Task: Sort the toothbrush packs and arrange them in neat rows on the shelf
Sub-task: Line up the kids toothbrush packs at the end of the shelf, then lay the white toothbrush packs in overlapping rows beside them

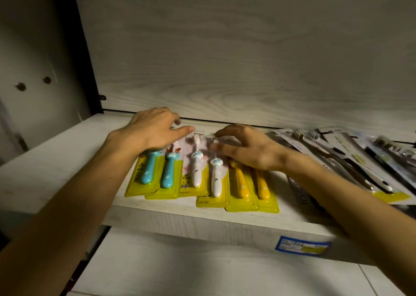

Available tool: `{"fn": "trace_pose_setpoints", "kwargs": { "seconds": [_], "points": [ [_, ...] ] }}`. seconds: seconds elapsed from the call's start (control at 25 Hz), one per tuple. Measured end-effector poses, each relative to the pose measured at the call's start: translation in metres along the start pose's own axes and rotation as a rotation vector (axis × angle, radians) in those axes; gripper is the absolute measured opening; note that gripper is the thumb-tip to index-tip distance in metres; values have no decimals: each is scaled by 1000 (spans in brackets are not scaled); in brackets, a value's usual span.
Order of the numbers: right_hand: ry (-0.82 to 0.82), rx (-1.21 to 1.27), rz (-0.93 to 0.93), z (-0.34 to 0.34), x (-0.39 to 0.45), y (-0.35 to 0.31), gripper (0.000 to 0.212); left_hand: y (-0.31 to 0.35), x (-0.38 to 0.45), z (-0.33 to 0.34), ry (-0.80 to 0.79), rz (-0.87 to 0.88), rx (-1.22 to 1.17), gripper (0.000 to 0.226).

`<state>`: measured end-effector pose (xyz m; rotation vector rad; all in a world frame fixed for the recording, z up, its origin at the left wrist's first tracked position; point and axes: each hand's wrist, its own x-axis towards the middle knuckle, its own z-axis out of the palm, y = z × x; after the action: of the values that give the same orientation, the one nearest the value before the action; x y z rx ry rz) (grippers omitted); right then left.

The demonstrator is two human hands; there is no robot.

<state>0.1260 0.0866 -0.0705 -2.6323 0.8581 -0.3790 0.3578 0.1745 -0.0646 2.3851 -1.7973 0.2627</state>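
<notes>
A row of small toothbrush packs with yellow cards lies across the pale wooden shelf [67, 151]. From the left come two blue-handled packs [147, 172], two white-handled packs [197, 172] and two yellow-handled packs [242, 183], overlapping at their edges. My left hand [153, 130] rests over the tops of the blue packs with its fingers spread. My right hand [245, 147] lies over the tops of the white and yellow packs, fingers spread and blurred. Neither hand visibly grips a pack.
A loose heap of long dark and silver toothbrush packs [337, 158] covers the right end of the shelf. A blue and yellow price label [302, 246] is stuck to the shelf's front edge. A lower shelf [202, 268] lies below, the back panel [225, 59] behind.
</notes>
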Motion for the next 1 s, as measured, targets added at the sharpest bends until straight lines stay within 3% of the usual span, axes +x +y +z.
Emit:
{"fn": "trace_pose_setpoints", "kwargs": {
  "seconds": [0.16, 0.28, 0.4, 0.6, 0.76, 1.0],
  "points": [
    [-2, -101, -24, 12, 4, -1, 61, -17, -4, 1, -43, -64, -9, 69],
    [7, -132, 6, 16, 6, -1, 59, -11, -8, 1, -38, 24, -60, 68],
    [13, -189, 37, 23, 5, -1, 54, 5, -11, 8, 27, 137, 66, 56],
    [53, -204, 56, 25, 3, -2, 51, 10, -10, 7, 161, 99, -8, 40],
    [52, -206, 55, 24, 2, -3, 51, 11, -9, 6, 296, 41, -3, 40],
    [81, -201, 57, 26, 1, -6, 49, 31, -6, 15, 324, 57, -33, 49]
  ]
}}
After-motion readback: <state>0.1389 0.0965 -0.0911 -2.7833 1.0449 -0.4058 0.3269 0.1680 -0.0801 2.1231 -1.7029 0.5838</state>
